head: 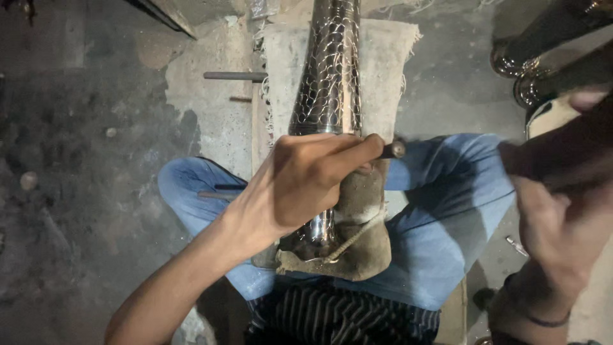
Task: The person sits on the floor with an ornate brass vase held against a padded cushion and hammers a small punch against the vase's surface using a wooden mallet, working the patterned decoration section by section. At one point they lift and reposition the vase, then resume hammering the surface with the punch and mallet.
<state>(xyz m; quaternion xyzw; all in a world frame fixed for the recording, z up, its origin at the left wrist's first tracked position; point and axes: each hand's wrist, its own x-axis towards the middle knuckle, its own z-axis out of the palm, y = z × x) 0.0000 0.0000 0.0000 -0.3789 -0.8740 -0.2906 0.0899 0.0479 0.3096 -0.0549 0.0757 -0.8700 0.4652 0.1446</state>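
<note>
Floor (83, 160): dark, rough and stained, it fills the left half of the frame and shows again at upper right.
My legs (447, 211): in blue trousers, crossed across the middle of the frame, with a striped cloth (345, 316) at bottom centre.
Sacking (383, 70): a pale, frayed piece lies under the vessel at top centre; a brown padded piece (361, 236) with a cord sits on my lap below it.
Metal vessel (329, 76): 1 long, shiny, tapering piece, running from the top centre down to my lap, its surface covered in a net of hammered lines. Its narrow end shows below my left hand, resting on the brown pad.
Other metalware (543, 57): 2 polished dark pieces lie at upper right, well apart from the vessel.
Right hand (562, 223): raised at the right edge of the frame and blurred, closed around a dark, blurred handle (555, 160) that reaches left toward the punch. What sits on its end I cannot tell. A thin band (536, 317) circles the wrist.
Left hand (306, 182): in the centre of the frame, fingers curled tight around a short punch, the hand lying over the vessel's narrower part.
Punch (394, 150): a small dark rod, only its round end sticking out to the right of my fingers. Its tip is hidden by my hand.
Hands together: well apart, each clamped on its own tool.
Rod (233, 76): 1 thin grey bar on the floor, just left of the pale sacking.
Small bit (517, 246): a tiny metal piece on the floor at lower right.
</note>
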